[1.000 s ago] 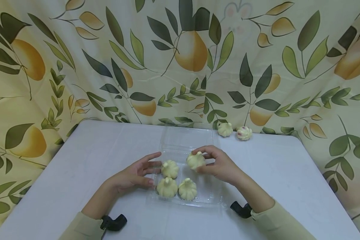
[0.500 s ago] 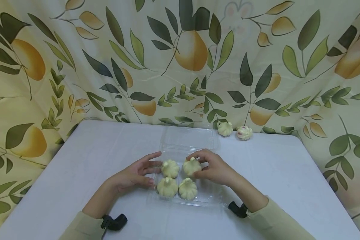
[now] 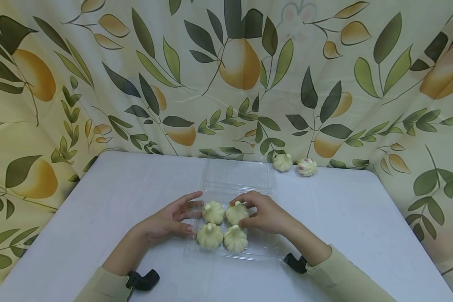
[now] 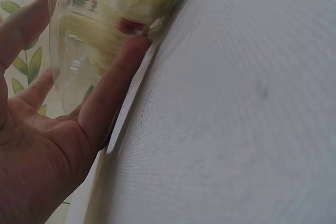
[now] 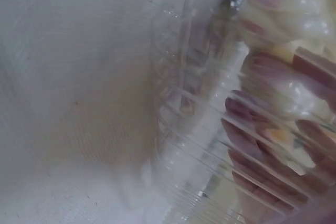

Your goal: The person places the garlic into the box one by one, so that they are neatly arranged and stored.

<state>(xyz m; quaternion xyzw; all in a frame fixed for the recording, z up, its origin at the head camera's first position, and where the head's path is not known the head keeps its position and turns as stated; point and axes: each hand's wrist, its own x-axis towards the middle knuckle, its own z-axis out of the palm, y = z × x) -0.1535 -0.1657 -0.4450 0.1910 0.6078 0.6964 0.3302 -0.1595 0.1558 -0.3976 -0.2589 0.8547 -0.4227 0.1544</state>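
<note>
My right hand (image 3: pixel 269 214) pinches a cream garlic bulb (image 3: pixel 235 214) in the back row of a clear plastic clamshell box (image 3: pixel 262 248). Another bulb (image 3: pixel 213 212) sits left of it, and two more stand in front, the left one (image 3: pixel 209 236) and the right one (image 3: pixel 235 239). Beside the box's left wall lies my left hand (image 3: pixel 160 222), fingers spread and holding no bulb. The left wrist view shows its thumb (image 4: pixel 118 85) against the clear wall, with a purple-marked bulb (image 4: pixel 134 3) behind. Through ribbed plastic, the right wrist view shows blurred fingers (image 5: pixel 252 140).
The box's lid (image 3: pixel 238 174) lies folded back behind it. Two loose garlic bulbs stand at the table's back edge, one plain (image 3: pixel 282 162) and one purple-streaked (image 3: pixel 307 167). A patterned curtain (image 3: pixel 226 105) hangs behind the white table (image 3: pixel 343 218).
My right hand has moved left and downward with its garlic bulb, which now sits beside the back left bulb in the box. My left hand has stayed in place.
</note>
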